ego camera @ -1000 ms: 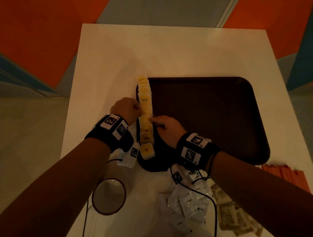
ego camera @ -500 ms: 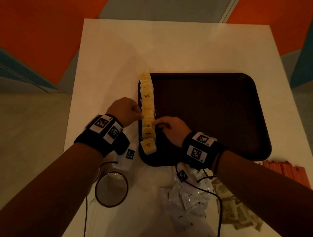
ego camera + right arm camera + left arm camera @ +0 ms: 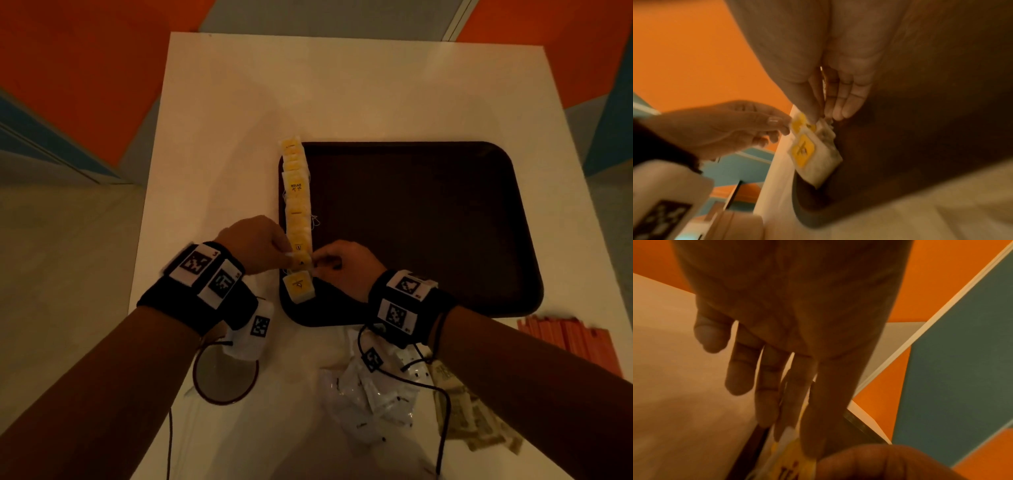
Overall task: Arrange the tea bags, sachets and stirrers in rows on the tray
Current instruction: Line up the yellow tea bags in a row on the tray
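a row of yellow tea bags [image 3: 297, 219] is being kept along the tray [image 3: 428, 233]'s edge, running away from both hands. the second-nearest tea bag [image 3: 301, 262] of that row is being touched from two sides: the left hand [image 3: 255, 245] is being held against its outer side with fingers [image 3: 795, 386] stretched nearly straight, fingertips meeting the paper, while the right hand [image 3: 346, 265] is being curled at its inner side, thumb and fingers [image 3: 846, 100] pinching at the bag. how firmly it is being gripped cannot be told. the nearest tea bag [image 3: 298, 286] is lying just below the fingertips of both hands, at the tray's corner. the rest of the tray is stretching out beyond the right hand. behind the right wrist, a heap of white sachets [image 3: 373, 401] and some brown sachets [image 3: 469, 421] are lying on the table [image 3: 239, 102], and orange stirrers [image 3: 575, 342] are lying out past the right forearm. behind the left wrist a glass [image 3: 224, 375] is standing.
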Tool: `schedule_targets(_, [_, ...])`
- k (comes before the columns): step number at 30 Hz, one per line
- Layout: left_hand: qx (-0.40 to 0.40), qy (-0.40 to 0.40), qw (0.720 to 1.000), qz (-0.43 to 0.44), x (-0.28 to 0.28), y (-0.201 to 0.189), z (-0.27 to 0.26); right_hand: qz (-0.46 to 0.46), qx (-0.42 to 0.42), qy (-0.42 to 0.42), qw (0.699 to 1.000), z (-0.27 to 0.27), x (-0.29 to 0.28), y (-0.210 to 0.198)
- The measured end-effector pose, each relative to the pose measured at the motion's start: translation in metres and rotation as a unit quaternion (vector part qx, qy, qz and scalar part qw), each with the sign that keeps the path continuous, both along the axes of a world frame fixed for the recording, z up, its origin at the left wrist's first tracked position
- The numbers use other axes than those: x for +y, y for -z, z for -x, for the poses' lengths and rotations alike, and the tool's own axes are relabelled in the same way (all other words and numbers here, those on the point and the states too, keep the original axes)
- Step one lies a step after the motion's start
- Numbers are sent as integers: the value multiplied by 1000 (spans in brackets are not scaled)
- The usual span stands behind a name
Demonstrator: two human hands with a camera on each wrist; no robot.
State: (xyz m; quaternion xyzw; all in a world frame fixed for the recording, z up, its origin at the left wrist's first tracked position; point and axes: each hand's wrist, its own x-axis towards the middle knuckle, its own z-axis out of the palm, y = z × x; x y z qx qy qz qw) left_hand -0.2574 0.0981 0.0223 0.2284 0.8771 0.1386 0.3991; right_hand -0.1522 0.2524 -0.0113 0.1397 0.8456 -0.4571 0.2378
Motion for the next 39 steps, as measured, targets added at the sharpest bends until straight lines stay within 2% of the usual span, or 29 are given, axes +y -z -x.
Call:
schedule_targets(2, [21, 35, 999, 35, 5, 5, -7, -7, -6, 1, 1000, -1, -5, 2])
schedule_targets(6, [61, 10, 997, 48, 12, 15, -10, -38, 17, 60, 997, -5, -10, 2])
schedule_targets(12, [33, 57, 995, 72, 15, 14, -1, -27, 20, -41, 999, -9, -14, -6])
schedule_targets(18, [36, 102, 989, 103, 22, 11, 0, -38, -12, -59, 997, -10, -17, -2])
schedule_targets(20, [34, 101, 989, 100, 23, 9, -1, -34, -20, -57, 998, -10, -17, -2])
schedule_targets(25, [44, 44, 998, 1, 15, -2, 11, -32, -10, 1, 999, -10, -11, -4])
schedule_targets(27, [49, 42, 998, -10, 12, -4, 16, -28, -16, -9, 999, -11, -10, -4])
schedule_targets(32, [28, 92, 995, 26, 15, 0, 6, -41, -16, -75, 996, -15, -16, -4])
schedule_targets(39, [24, 96, 994, 52, 15, 3, 4, -30, -48, -74, 996, -16, -16, -3])
